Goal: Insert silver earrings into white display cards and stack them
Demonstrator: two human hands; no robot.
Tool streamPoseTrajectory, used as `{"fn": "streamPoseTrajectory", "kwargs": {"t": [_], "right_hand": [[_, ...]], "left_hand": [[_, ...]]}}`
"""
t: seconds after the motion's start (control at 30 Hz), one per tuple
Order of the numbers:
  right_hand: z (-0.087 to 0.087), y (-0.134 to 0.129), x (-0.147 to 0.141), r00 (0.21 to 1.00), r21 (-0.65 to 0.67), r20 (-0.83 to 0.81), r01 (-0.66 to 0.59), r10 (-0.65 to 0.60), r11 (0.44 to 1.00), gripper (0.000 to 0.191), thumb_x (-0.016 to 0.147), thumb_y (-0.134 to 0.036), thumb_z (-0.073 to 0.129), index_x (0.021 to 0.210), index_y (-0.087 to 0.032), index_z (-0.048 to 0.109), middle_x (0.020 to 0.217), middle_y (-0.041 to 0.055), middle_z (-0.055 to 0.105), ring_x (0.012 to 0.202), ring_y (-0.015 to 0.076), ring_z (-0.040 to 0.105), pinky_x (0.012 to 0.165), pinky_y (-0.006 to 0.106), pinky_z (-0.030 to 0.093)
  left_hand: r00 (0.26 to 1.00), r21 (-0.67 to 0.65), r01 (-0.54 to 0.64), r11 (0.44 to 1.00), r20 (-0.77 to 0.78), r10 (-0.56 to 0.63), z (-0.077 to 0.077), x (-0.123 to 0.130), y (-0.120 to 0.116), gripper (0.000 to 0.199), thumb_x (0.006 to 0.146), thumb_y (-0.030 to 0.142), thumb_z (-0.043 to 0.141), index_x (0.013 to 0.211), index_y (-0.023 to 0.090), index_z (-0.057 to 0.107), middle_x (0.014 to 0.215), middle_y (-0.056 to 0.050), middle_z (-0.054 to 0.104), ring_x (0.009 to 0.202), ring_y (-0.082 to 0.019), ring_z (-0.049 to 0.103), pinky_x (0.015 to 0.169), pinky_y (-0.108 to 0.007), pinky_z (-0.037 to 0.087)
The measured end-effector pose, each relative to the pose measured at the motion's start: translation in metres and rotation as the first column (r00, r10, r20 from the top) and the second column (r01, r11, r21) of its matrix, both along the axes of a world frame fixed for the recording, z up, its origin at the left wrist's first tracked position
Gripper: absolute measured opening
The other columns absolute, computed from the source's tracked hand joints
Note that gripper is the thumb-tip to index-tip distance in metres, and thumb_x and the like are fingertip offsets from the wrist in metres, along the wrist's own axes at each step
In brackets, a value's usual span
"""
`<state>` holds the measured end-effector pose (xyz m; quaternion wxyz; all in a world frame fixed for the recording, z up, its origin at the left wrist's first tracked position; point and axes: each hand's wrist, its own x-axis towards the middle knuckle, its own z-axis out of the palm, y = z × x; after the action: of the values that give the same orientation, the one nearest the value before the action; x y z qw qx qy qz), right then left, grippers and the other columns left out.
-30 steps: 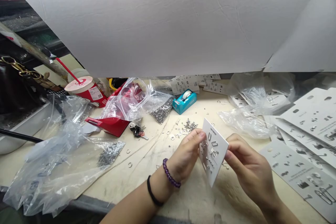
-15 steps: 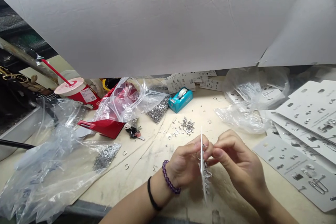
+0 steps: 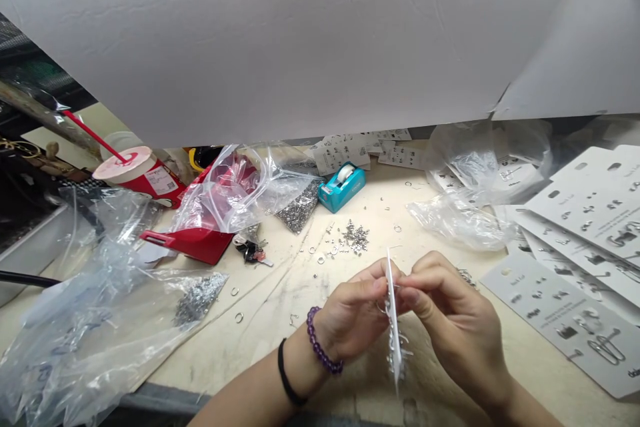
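A white jewelry card (image 3: pixel 393 320) stands nearly edge-on between my two hands, with small silver pieces showing along both its faces. My left hand (image 3: pixel 357 307) pinches the card near its upper part from the left. On the other side, my right hand (image 3: pixel 450 313) has its thumb and forefinger pressed together close against the card; whatever small piece they hold is hidden. A purple bead bracelet (image 3: pixel 320 340) and a black band circle my left wrist. Beyond the hands lies a small pile of silver studs (image 3: pixel 354 236), with loose rings (image 3: pixel 321 260) around it.
Filled jewelry cards (image 3: pixel 565 320) overlap at right. A teal tape dispenser (image 3: pixel 343 188) stands at the back, beside a bag of metal pieces (image 3: pixel 300 209). At left are a red scoop (image 3: pixel 200 245), a red cup (image 3: pixel 145 177) and plastic bags (image 3: pixel 100 333). A white panel (image 3: pixel 300 40) spans the back.
The card has turned slightly, so its left face with silver pieces shows more. Both hands stay at it, with my right fingers still close against it. The view has shifted a little.
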<state>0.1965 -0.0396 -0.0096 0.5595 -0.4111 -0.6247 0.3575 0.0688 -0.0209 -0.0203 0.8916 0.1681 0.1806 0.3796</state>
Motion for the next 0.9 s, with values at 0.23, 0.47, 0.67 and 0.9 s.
{"fn": "streamPoseTrajectory", "kwargs": {"t": [0.23,0.47,0.67,0.9], "right_hand": [[-0.0016,0.0003,0.0008,1.0,0.01,0.002,-0.007,0.007,1.0,0.008,0.081,-0.014,0.057,0.08,-0.021,0.061,0.068,0.0,0.052,0.062,0.01,0.053,0.051,0.021,0.047],[-0.0018,0.0004,0.0011,0.999,0.008,0.033,0.005,-0.005,1.0,0.006,0.08,-0.015,0.058,0.079,-0.02,0.061,0.068,0.0,0.052,0.06,0.0102,0.053,0.05,0.022,0.046],[-0.0011,0.0012,0.0026,0.991,0.095,0.117,0.047,-0.058,0.994,0.005,0.081,-0.016,0.057,0.079,-0.02,0.06,0.066,0.0006,0.052,0.059,0.0113,0.051,0.049,0.023,0.044],[-0.0011,0.0028,0.0075,0.972,0.204,0.204,0.076,-0.118,0.976,0.011,0.079,-0.01,0.056,0.083,-0.019,0.06,0.069,0.0007,0.052,0.061,0.0108,0.052,0.05,0.022,0.044]], "left_hand": [[1.0,-0.001,-0.009,1.0,-0.004,0.009,0.0017,-0.0007,0.0006,0.023,0.061,0.025,0.07,0.064,0.015,0.051,0.058,0.002,0.042,0.056,-0.009,0.039,0.059,-0.021,0.032],[0.999,-0.019,-0.014,1.0,-0.045,0.013,0.0016,-0.0004,-0.0006,0.022,0.06,0.025,0.071,0.068,0.015,0.053,0.057,0.002,0.044,0.053,-0.008,0.04,0.054,-0.021,0.029],[0.997,-0.004,-0.029,1.0,-0.066,0.029,0.0013,0.0,-0.0004,0.024,0.06,0.027,0.072,0.068,0.015,0.053,0.06,0.001,0.045,0.056,-0.009,0.04,0.057,-0.021,0.03],[0.994,0.053,-0.033,0.998,-0.103,0.038,-0.0007,0.0028,-0.0027,0.026,0.065,0.03,0.069,0.068,0.014,0.05,0.062,0.0,0.045,0.059,-0.01,0.04,0.059,-0.021,0.03]]}}
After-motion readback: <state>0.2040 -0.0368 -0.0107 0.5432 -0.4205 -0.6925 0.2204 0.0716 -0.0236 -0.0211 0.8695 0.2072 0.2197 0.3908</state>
